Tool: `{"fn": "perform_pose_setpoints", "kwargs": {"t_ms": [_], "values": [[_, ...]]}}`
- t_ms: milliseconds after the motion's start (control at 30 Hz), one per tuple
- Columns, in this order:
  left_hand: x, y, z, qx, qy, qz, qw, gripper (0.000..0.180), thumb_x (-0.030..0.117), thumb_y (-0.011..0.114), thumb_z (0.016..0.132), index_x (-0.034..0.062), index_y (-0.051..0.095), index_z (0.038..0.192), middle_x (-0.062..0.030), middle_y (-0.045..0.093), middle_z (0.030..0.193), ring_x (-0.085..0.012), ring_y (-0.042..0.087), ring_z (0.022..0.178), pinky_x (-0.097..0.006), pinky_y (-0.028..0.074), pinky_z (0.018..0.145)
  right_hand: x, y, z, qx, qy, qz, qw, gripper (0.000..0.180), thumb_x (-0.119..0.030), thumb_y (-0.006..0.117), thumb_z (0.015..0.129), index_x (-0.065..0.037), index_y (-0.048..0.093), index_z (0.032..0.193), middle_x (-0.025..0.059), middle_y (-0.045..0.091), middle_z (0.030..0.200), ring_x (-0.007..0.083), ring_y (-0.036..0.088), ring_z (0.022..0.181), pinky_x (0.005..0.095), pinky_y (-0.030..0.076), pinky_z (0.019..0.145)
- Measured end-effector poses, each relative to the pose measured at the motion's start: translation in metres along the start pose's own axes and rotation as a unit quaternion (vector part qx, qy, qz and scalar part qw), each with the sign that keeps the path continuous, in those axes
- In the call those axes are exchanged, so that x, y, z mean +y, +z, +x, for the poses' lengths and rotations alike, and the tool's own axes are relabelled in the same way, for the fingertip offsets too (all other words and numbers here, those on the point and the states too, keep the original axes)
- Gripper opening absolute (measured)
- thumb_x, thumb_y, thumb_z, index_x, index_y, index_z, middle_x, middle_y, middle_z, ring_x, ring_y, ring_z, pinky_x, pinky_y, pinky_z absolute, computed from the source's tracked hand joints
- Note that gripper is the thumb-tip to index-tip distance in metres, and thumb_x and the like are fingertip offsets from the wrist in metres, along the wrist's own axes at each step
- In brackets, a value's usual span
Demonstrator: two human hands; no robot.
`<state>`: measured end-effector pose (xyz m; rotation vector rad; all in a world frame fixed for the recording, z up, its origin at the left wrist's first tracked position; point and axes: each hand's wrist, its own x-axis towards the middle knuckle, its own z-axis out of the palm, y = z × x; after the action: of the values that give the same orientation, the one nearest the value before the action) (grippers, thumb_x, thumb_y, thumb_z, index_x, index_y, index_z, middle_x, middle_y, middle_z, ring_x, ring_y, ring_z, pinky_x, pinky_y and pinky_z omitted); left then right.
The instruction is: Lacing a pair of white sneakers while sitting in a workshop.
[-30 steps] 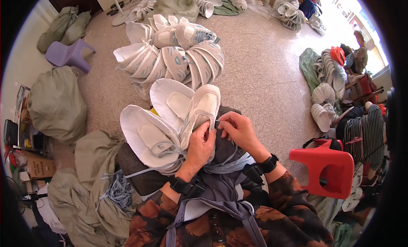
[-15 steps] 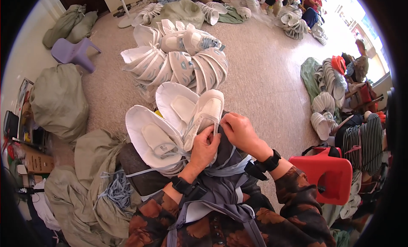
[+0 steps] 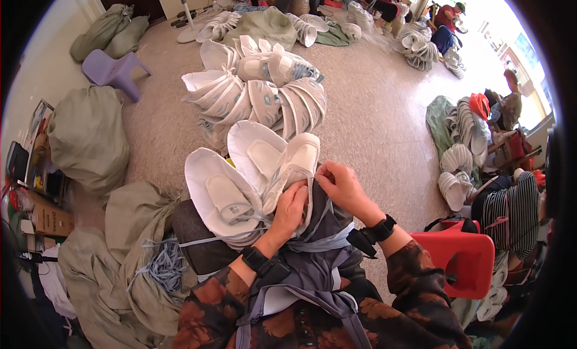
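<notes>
My left hand [image 3: 290,208] grips the side of a white shoe upper [image 3: 300,154] with grey trim, its fingers partly inside the opening. At the upper's right edge, my right hand [image 3: 341,184] has thumb and fingertips pinched together on a pale blue shoelace, mostly hidden by the fingers. Two more white uppers, a left one [image 3: 219,190] and a middle one [image 3: 255,146], lie beside it on my lap with their linings showing. Loose pale blue laces [image 3: 321,239] lie across my lap below the hands.
A ring of stacked shoe uppers [image 3: 261,97] stands on the floor ahead. At left are a bundle of blue laces [image 3: 165,268] on green cloth [image 3: 102,277], a stuffed sack [image 3: 90,139] and a purple stool [image 3: 111,69]. A red stool [image 3: 463,253] stands at right; other people sit farther off.
My left hand's fingers have moved further into the shoe opening, and its thumb has lifted from the lace edge. My right hand stays pinched, nearly in place. The whole view has shifted slightly.
</notes>
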<state>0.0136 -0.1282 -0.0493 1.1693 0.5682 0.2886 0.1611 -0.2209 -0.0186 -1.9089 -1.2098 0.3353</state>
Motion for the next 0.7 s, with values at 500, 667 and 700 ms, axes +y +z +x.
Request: {"fn": "perform_pose_setpoints", "kwargs": {"t_ms": [500, 667, 700], "values": [[-0.012, 0.003, 0.008, -0.009, -0.022, -0.008, 1.000, 0.028, 0.018, 0.048, 0.102, 0.0012, 0.057, 0.122, -0.0002, 0.057, 0.081, -0.0081, 0.054, 0.060, -0.022, 0.041, 0.039, -0.012, 0.014, 0.000, -0.047, -0.005, -0.201, 0.978, 0.029, -0.027, 0.061, 0.089, 0.001, 0.061, 0.079, 0.0240, 0.065, 0.070, 0.0433, 0.067, 0.070, 0.0521, 0.053, 0.064], [-0.019, -0.008, 0.019, 0.025, 0.063, 0.163, 0.984, 0.026, 0.020, 0.044, 0.104, 0.0010, 0.060, 0.112, -0.0071, 0.062, 0.080, -0.0154, 0.064, 0.072, -0.031, 0.049, 0.042, -0.017, 0.006, 0.006, -0.130, -0.071, -0.191, 0.970, 0.023, -0.021, 0.058, 0.088, 0.000, 0.060, 0.080, 0.0227, 0.064, 0.066, 0.0427, 0.066, 0.066, 0.0526, 0.052, 0.063], [-0.023, -0.011, 0.024, 0.023, 0.067, 0.163, 0.984, 0.026, 0.020, 0.044, 0.104, 0.0010, 0.060, 0.112, -0.0071, 0.062, 0.080, -0.0154, 0.064, 0.072, -0.031, 0.049, 0.042, -0.017, 0.007, 0.005, -0.127, -0.072, -0.194, 0.970, 0.023, -0.021, 0.058, 0.088, 0.000, 0.060, 0.080, 0.0227, 0.064, 0.066, 0.0427, 0.066, 0.066, 0.0526, 0.052, 0.063]]}}
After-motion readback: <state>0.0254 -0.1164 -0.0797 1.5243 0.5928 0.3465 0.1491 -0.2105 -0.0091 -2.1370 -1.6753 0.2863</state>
